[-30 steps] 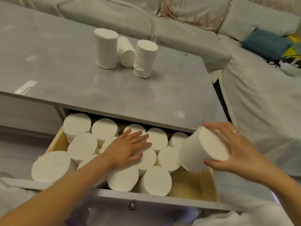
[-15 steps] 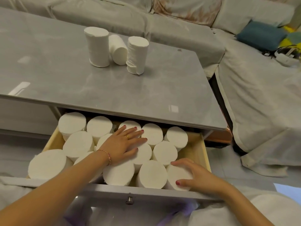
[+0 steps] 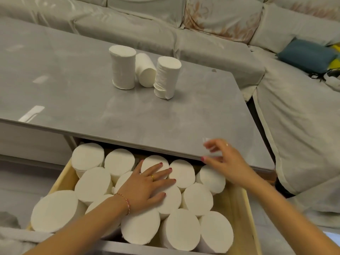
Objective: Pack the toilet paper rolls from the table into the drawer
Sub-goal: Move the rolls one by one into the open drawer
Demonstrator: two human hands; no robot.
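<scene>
Three white toilet paper rolls stay on the grey table [image 3: 92,111]: an upright roll [image 3: 122,69] at the left, one lying on its side [image 3: 145,70] behind, and an upright roll [image 3: 166,77] at the right. Below the table's front edge the wooden drawer [image 3: 237,203] stands pulled out, filled with several upright rolls [image 3: 180,229]. My left hand [image 3: 147,186] lies flat with spread fingers on top of the rolls in the drawer's middle. My right hand [image 3: 226,162] hovers empty, fingers apart and blurred, over the table's front edge above the drawer's right side.
A covered grey sofa [image 3: 202,43] wraps around the table's far side and right. A blue cushion [image 3: 307,54] lies on it at the far right. A narrow gap of floor [image 3: 257,115] separates table and sofa.
My right hand set its roll into the drawer's front right corner, let go, and has risen empty toward the table edge. My left hand stayed pressed on the rolls.
</scene>
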